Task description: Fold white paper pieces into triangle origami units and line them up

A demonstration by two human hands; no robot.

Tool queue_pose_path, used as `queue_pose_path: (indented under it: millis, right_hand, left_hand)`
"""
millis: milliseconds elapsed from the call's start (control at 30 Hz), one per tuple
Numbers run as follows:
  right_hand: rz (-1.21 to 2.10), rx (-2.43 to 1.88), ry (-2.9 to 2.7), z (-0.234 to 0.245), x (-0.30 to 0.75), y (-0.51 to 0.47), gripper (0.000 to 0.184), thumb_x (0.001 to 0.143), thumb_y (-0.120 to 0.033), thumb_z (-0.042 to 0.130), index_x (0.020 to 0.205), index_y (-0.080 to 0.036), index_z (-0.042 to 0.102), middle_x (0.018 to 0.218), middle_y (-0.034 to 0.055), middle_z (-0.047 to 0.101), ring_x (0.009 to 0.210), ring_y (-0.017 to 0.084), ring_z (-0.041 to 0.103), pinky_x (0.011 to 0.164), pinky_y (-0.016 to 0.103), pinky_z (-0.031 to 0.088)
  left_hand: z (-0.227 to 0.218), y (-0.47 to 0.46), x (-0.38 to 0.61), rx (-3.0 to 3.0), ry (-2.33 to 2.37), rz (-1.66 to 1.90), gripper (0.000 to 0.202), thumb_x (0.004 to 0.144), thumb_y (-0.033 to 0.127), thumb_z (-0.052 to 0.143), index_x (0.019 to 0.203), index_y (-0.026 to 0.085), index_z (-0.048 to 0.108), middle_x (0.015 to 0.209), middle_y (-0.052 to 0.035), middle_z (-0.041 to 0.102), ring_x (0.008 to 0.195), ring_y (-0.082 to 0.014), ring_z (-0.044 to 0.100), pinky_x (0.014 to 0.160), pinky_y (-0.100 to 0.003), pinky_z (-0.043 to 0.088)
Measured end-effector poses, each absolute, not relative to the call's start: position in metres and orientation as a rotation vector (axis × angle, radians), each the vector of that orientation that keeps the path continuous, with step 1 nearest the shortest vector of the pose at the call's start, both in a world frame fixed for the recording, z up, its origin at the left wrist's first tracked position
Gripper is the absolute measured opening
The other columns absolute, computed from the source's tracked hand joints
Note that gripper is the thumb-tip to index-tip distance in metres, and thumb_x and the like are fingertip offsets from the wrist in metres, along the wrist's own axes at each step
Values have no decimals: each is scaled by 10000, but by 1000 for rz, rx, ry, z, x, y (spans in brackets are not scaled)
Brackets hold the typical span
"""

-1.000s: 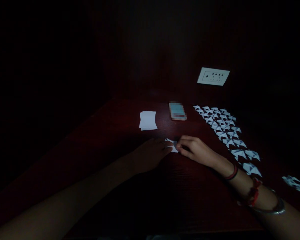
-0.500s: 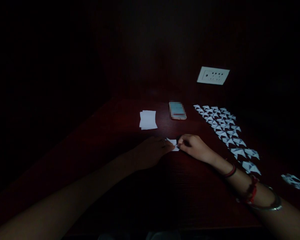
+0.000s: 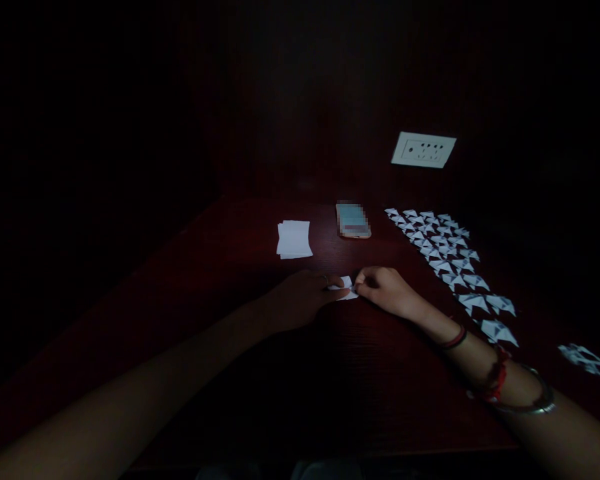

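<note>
A small piece of white folded paper (image 3: 349,283) lies on the dark red table between my two hands. My left hand (image 3: 307,297), with a ring on one finger, reaches in from the left and grips its left side, thumb and fingertips on the paper. At the right edge, the curled fingers and thumb of my right hand (image 3: 384,289) pinch the same sheet. Bracelets circle my right wrist and forearm. Dim light and my fingers hide part of the folds.
A stack of white paper sheets (image 3: 294,239) lies behind my left hand. Farther back is a phone (image 3: 353,220) with a blurred screen. Rows of folded paper figures (image 3: 443,250) spread along the right, with another folded piece (image 3: 584,359) nearer me. A wall socket (image 3: 423,150) is above.
My left fingers have shifted slightly on the folded paper, so more of its surface shows between thumb and forefinger. My right hand keeps its pinch; the whole view has moved a little.
</note>
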State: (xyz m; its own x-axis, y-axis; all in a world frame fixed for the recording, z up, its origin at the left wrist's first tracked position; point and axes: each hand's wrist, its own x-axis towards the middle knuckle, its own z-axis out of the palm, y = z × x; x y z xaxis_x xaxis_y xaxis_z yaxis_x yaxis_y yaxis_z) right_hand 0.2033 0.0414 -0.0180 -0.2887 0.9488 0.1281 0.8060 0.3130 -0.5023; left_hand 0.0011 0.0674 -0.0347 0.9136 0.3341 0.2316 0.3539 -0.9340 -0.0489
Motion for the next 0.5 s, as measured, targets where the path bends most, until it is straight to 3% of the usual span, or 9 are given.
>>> queue_pose_path:
  millis: [233, 500]
  right_hand:
    - [504, -1592, -2214, -18, 205, 44, 151, 684, -212, 454, 682, -158, 595, 662, 13, 608, 598, 107, 536, 569, 208, 366]
    - [509, -1615, -2200, -15, 204, 45, 152, 673, -217, 463, 679, -158, 603, 664, 14, 614, 617, 113, 543, 580, 211, 368]
  left_hand:
    - [-28, 65, -1, -2977, -483, -318, 473, 784, 85, 404, 1209, 282, 341, 1220, -2, 406, 1065, -178, 399, 856, -327, 325]
    - [-34, 66, 3, -2966, -543, -353, 468, 761, 69, 424, 1199, 221, 361, 1211, -40, 412, 1061, -171, 401, 869, -319, 321]
